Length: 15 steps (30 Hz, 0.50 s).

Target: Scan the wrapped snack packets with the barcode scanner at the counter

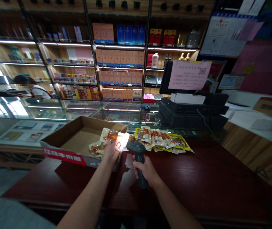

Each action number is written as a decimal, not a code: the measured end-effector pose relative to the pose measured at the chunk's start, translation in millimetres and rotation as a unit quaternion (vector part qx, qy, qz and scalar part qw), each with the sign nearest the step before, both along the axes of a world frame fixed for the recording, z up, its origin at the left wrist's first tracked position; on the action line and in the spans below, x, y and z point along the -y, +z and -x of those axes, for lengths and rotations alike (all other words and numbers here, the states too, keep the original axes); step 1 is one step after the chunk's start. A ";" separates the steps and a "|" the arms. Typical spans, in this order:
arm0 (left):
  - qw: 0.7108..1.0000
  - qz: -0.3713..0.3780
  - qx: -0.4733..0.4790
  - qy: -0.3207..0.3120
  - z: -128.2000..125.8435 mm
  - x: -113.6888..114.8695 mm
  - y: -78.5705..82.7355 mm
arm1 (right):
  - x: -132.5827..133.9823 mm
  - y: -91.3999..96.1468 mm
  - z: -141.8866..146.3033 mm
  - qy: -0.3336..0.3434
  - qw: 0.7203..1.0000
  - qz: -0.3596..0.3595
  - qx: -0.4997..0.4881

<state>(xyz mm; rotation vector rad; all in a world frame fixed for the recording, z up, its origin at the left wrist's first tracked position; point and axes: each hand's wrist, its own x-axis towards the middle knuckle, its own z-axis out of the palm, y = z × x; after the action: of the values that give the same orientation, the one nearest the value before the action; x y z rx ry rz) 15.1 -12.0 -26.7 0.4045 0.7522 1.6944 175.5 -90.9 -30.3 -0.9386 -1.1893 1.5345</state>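
My right hand is wrapped round the handle of a dark barcode scanner, held upright above the table. A bright patch of light falls on a clear snack packet in front of the scanner's head. That packet is pinched in my left hand, over the right side of an open cardboard box. Several packets with reddish-brown food lie inside the box near my left wrist. To the right of the scanner, a pile of similar packets rests on the table, with yellow-edged ones among them.
The dark red table carries the box and pile. Behind it stand a glass display counter and a monitor with a pink notice on a black base. A cable hangs at right. Another person is at far left, before stocked shelves.
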 end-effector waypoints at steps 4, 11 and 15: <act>1.000 0.008 -0.004 0.005 2.0 1.2 0.6 | 1.2 1.1 -2.3 -0.010 1.000 0.004 0.003; 0.992 -0.019 -0.109 -0.061 -13.2 -3.2 20.2 | -9.2 -3.1 -32.9 -0.070 0.997 0.011 -0.010; 0.975 -0.003 -0.169 -0.144 -53.0 -25.5 29.9 | -20.3 -2.3 -72.3 -0.134 0.990 0.002 -0.036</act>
<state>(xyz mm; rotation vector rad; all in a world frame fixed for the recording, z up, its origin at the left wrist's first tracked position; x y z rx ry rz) 68.1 13.5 3.2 0.7815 0.8862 1.3716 247.8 -70.6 -32.5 -0.9941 -0.9662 1.3432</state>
